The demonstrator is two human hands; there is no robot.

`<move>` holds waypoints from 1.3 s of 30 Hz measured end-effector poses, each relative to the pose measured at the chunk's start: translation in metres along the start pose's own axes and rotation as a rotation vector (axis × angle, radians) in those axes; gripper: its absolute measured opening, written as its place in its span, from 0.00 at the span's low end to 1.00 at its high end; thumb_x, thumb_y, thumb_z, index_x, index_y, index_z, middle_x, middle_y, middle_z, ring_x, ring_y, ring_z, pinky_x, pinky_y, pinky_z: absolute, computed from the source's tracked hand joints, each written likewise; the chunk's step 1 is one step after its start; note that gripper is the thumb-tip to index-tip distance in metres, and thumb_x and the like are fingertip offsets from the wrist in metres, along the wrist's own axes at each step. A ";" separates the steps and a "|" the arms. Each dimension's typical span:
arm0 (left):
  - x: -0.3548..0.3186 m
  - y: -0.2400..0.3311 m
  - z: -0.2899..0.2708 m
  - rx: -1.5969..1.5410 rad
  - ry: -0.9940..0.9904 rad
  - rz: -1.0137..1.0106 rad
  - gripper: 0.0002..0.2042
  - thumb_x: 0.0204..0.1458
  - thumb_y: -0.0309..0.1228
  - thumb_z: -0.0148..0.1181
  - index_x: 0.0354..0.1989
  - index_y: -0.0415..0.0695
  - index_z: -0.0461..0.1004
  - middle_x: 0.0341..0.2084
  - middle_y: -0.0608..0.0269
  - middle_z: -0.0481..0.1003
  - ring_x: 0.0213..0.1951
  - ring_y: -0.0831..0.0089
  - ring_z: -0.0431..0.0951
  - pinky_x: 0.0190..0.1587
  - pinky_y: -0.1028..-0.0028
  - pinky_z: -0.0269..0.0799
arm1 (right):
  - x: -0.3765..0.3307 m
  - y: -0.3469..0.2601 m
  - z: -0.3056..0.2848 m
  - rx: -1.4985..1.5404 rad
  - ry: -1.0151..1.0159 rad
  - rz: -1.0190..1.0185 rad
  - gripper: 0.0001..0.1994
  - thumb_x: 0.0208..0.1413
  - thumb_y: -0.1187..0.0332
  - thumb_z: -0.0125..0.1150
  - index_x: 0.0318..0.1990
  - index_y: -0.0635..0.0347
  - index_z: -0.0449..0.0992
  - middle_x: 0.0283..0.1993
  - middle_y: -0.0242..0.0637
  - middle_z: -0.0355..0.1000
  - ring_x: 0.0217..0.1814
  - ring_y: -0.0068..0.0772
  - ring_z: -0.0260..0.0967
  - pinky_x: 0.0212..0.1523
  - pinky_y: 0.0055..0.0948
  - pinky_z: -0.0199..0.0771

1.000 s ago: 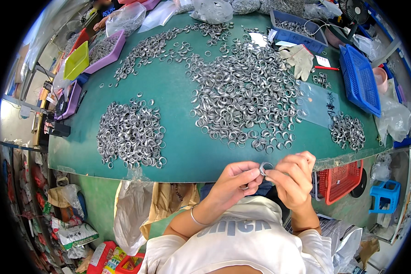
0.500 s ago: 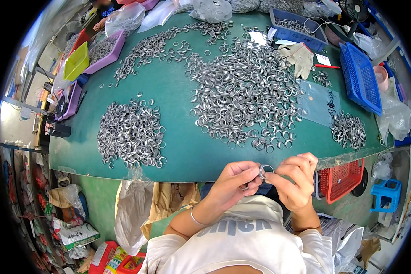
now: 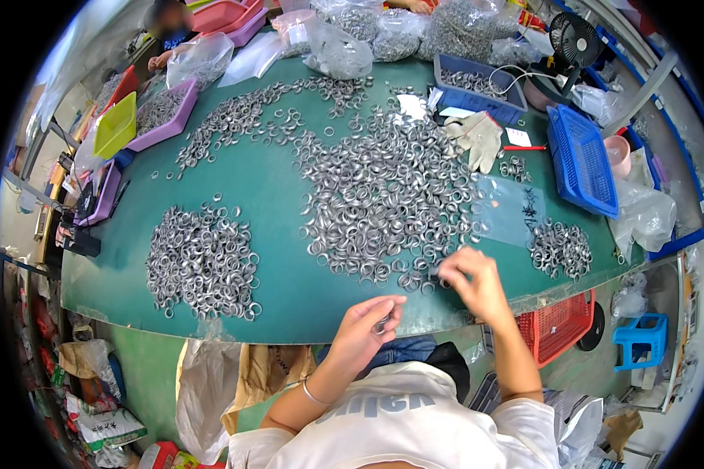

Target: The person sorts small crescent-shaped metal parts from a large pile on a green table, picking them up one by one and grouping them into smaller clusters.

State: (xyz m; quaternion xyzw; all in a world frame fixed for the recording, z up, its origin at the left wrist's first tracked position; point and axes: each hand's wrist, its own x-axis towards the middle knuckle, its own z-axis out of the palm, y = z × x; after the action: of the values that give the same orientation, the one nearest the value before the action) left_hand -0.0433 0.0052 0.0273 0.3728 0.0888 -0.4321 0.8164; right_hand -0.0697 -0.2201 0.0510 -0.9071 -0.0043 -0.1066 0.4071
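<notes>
Near the table's front edge my left hand (image 3: 368, 328) is closed, with a grey metal ring (image 3: 381, 324) held in its curled fingers. My right hand (image 3: 475, 283) reaches over the near edge of a large ring pile (image 3: 383, 195). Its fingertips pinch at a blurred grey ring (image 3: 436, 273), just above or touching the pile's edge. To the left lies a second heap of rings (image 3: 202, 258). A smaller ring heap (image 3: 560, 250) sits to the right, beside a clear plastic bag (image 3: 508, 209).
A green table (image 3: 281, 293) carries everything. At the right stand blue baskets (image 3: 583, 164), with a work glove (image 3: 477, 139) and a red pen (image 3: 524, 148) nearby. Purple and yellow trays (image 3: 116, 129) line the left. A red basket (image 3: 555, 328) is below the right edge. Another person's hand (image 3: 160, 59) shows far left.
My hands have parted. The right has moved forward to the big pile, away from the ring they both held; the left stays near the table edge. The whole view has shifted.
</notes>
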 end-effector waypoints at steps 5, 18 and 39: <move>0.004 -0.001 -0.005 -0.045 0.008 0.004 0.11 0.57 0.26 0.51 0.45 0.33 0.72 0.28 0.64 0.68 0.28 0.79 0.64 0.26 0.82 0.60 | 0.140 0.082 -0.072 -0.093 0.419 0.195 0.10 0.56 0.70 0.57 0.38 0.69 0.77 0.34 0.37 0.75 0.35 0.20 0.68 0.38 0.22 0.68; 0.002 -0.009 -0.025 -0.126 0.043 0.030 0.15 0.55 0.23 0.51 0.51 0.34 0.68 0.30 0.63 0.69 0.29 0.78 0.66 0.27 0.81 0.62 | 0.051 0.040 -0.013 -0.080 -0.158 -0.062 0.10 0.50 0.72 0.61 0.40 0.65 0.77 0.38 0.45 0.74 0.42 0.45 0.71 0.44 0.37 0.69; 0.006 -0.022 0.003 0.103 -0.023 0.145 0.15 0.60 0.31 0.50 0.53 0.37 0.69 0.31 0.67 0.71 0.30 0.83 0.66 0.30 0.81 0.64 | -0.023 -0.010 0.040 0.654 -0.166 0.287 0.06 0.55 0.73 0.58 0.35 0.67 0.78 0.27 0.31 0.73 0.25 0.14 0.61 0.27 0.18 0.62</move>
State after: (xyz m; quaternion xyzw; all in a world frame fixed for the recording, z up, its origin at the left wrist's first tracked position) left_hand -0.0574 -0.0082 0.0151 0.4149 0.0295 -0.3800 0.8262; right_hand -0.0857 -0.1816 0.0279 -0.7260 0.0559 0.0326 0.6846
